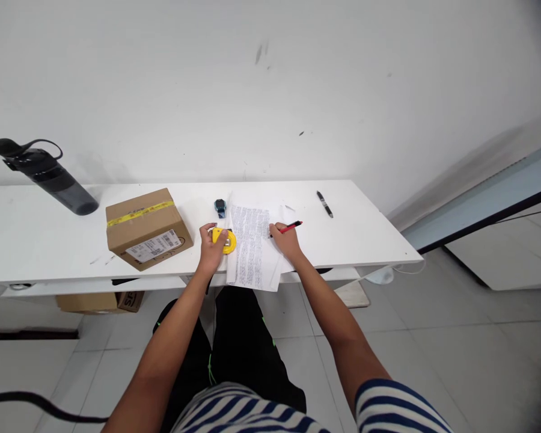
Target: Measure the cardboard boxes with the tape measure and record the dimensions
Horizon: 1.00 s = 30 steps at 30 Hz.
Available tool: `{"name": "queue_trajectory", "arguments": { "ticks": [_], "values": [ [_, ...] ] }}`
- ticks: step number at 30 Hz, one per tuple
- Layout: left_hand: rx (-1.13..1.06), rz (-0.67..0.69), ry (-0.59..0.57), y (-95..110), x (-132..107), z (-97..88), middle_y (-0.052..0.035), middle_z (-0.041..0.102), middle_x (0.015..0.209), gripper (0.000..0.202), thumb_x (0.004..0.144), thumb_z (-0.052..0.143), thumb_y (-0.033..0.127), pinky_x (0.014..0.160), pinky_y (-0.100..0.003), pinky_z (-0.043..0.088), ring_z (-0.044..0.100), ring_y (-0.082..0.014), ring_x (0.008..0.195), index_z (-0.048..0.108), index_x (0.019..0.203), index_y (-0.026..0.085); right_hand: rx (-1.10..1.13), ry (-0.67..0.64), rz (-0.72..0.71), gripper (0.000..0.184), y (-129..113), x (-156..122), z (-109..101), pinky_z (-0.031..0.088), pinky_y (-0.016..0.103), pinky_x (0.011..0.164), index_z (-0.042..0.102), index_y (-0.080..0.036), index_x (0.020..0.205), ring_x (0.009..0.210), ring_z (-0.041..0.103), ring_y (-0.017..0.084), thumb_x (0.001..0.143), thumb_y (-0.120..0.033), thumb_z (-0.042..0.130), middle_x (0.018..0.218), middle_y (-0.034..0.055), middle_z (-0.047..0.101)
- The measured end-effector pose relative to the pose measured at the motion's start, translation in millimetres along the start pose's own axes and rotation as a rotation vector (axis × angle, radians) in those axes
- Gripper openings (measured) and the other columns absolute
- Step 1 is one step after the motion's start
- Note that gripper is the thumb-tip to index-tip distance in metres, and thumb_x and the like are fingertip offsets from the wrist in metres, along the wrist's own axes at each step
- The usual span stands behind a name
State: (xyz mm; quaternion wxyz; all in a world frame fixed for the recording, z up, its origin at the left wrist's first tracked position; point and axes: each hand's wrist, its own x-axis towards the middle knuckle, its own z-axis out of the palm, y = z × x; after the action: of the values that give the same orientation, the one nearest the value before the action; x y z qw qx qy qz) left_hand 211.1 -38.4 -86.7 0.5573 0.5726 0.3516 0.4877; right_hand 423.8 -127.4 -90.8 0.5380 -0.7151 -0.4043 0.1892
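Note:
A yellow tape measure [229, 243] is gripped in my left hand [211, 249], thumb on its top, at the left edge of the papers. My right hand [287, 242] is closed around a red pen [291, 227] with a black end, over the right side of the sheets. Between the two hands lies a sheet of paper [251, 240] covered with dense writing or print, its lower end hanging past the table's front edge. More white sheets show beneath it on the right. Whether the pen's tip touches the paper is hidden by my fingers.
On the white table [369, 240] stand a taped cardboard box [146, 225] and a dark bottle [56, 180] to the left. A watch [220, 208] lies behind my left hand, a black pen [324, 204] at the right. Another carton [99, 302] sits under the table.

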Motion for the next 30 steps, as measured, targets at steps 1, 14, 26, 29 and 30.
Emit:
{"name": "queue_trajectory", "arguments": {
  "ticks": [1,14,26,29,30],
  "values": [
    [0.009,0.005,-0.002,-0.5,0.1,-0.2,0.0025,0.058,0.084,0.047,0.080,0.069,0.045,0.063,-0.024,0.049,0.060,-0.0113,0.068,0.043,0.113,0.024,-0.002,0.003,0.011,0.035,0.2,0.2,0.1,0.034,0.027,0.059,0.041,-0.022,0.052,0.057,0.042,0.013,0.080,-0.041,0.051,0.053,-0.0043,0.043],
    [0.031,0.015,-0.017,-1.1,-1.3,-0.4,-0.0021,0.063,0.095,0.045,0.081,0.067,0.047,0.069,-0.026,0.051,0.062,-0.0139,0.079,0.048,0.114,0.023,-0.019,-0.007,0.013,0.035,1.7,-0.9,0.4,0.032,0.025,0.055,0.033,-0.024,0.054,0.055,0.039,0.012,0.079,-0.042,0.050,0.051,-0.0047,0.040],
    [0.082,0.028,-0.013,6.1,-3.7,-1.5,0.0000,0.059,0.087,0.043,0.083,0.064,0.044,0.070,-0.027,0.050,0.060,-0.0140,0.076,0.047,0.117,0.023,-0.132,0.086,-0.174,0.033,3.8,0.3,1.1,0.043,0.029,0.070,0.053,-0.021,0.068,0.071,0.054,0.016,0.088,-0.046,0.047,0.073,0.0015,0.057],
    [0.092,0.021,0.010,4.1,-3.7,-1.3,0.0007,0.056,0.085,0.047,0.084,0.064,0.044,0.068,-0.027,0.050,0.060,-0.0134,0.073,0.046,0.122,0.023,-0.284,0.226,-0.208,0.027,7.5,3.7,2.3,0.046,0.035,0.086,0.061,-0.019,0.106,0.099,0.058,0.022,0.089,-0.034,0.046,0.111,0.0106,0.058],
    [0.096,0.022,0.015,3.2,-3.5,-1.2,0.0009,0.055,0.085,0.048,0.084,0.064,0.043,0.067,-0.027,0.050,0.059,-0.0132,0.073,0.046,0.124,0.023,-0.352,0.245,-0.166,0.034,8.9,5.3,3.7,0.045,0.038,0.091,0.058,-0.018,0.117,0.108,0.055,0.024,0.087,-0.027,0.045,0.121,0.0132,0.055]
  ]
}}
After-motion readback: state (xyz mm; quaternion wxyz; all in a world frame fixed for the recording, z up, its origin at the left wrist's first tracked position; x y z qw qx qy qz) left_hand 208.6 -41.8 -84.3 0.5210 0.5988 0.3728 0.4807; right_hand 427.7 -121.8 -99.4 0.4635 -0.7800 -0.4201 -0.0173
